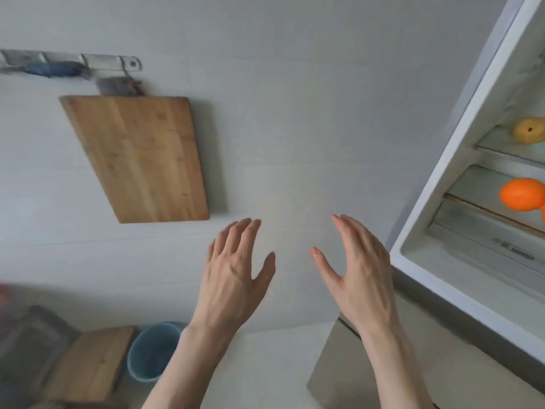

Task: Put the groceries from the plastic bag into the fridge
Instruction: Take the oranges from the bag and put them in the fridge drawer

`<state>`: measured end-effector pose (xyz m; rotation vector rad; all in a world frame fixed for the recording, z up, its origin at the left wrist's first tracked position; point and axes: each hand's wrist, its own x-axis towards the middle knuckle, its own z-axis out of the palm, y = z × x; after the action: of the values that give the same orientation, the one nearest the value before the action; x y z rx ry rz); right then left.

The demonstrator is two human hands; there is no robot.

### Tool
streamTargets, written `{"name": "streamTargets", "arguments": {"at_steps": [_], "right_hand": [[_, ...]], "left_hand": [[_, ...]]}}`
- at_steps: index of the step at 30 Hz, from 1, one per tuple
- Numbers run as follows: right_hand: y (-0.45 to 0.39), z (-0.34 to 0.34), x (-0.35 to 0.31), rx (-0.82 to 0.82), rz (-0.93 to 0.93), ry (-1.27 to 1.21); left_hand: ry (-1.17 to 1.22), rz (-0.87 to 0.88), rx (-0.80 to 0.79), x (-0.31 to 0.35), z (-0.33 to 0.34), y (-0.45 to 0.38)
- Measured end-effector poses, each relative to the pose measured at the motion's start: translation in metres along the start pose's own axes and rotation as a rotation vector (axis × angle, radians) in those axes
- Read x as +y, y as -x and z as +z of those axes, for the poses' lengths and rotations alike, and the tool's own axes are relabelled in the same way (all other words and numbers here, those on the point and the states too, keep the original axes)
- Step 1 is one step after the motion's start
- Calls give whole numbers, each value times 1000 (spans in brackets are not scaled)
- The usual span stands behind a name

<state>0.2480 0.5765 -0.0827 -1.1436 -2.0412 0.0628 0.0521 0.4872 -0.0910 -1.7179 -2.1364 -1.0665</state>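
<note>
Both the left hand point(233, 278) and right hand point(358, 273) hover spread and empty left of the open fridge point(460, 160), so cold likely escapes while the bag, out of view, gets fetched.

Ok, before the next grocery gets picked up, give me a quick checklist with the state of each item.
1. Left hand free: ok, fingers straight, holding nothing.
2. Right hand free: ok, open and empty.
3. Fridge open: ok, interior shows.
4. Shelf space: ok, bare room beside the orange and the yellow fruit.
5. Plastic bag located: cannot tell, not in view.
6. Groceries left: cannot tell.
</note>
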Motion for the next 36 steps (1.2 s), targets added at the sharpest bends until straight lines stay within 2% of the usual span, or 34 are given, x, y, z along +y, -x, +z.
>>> {"name": "streamTargets", "arguments": {"at_steps": [11, 21, 29, 36], "right_hand": [[-11, 103, -200, -209, -342, -268], [-20, 206, -369, -362, -603, -461], [-14, 264, -490, -458, -741, -651], [33, 289, -589, -595, -900, -803]], "left_hand": [[-287, -420, 210, -143, -149, 70], [-504, -698, 310, -256, -250, 106], [-674, -826, 403, -316, -322, 131], [-812, -1006, 503, -336, -378, 196]]}}
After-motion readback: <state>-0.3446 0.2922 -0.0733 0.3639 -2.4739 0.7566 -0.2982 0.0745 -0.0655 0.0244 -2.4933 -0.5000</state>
